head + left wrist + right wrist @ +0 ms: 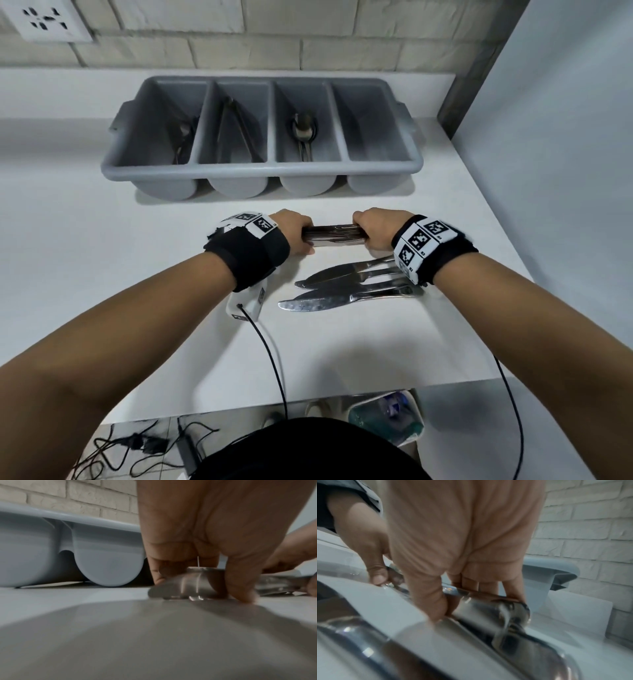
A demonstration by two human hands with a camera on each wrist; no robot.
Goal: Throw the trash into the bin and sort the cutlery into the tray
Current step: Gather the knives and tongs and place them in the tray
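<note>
A bundle of steel cutlery [334, 234] lies crosswise on the white counter [102, 274], just in front of the grey four-compartment tray [260, 168]. My left hand [303, 236] grips its left end and my right hand [363, 233] grips its right end. The left wrist view shows fingers and thumb curled round the bundle's end [187, 586], low on the counter. In the right wrist view my fingers [428, 601] wrap the other end of the bundle [488, 609]. Several table knives [342, 287] lie loose on the counter under my right wrist. Which pieces make up the bundle is hidden.
Three tray compartments hold cutlery; spoons [303, 133] sit in the third from the left. A bin [387, 418] with trash stands on the floor below the counter's front edge. A brick wall [308, 41] backs the counter and a panel [565, 171] bounds it on the right.
</note>
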